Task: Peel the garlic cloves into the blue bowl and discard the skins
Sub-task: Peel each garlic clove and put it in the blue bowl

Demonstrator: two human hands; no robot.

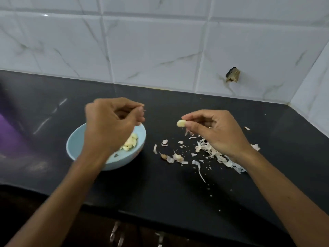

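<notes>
Purple object (7, 132): far left edge, blurred.
Blue bowl (76, 145): on black counter (160, 193), peeled cloves (130, 142) inside.
Left hand (110, 122): above the bowl, fingers curled, tips pinched together; contents cannot be told.
Right hand (213, 129): pinches a peeled garlic clove (181, 123) at its fingertips, above the counter.
Skins (210, 150): scattered under and beside the right hand.
Tiled wall (160, 50): behind.
</notes>
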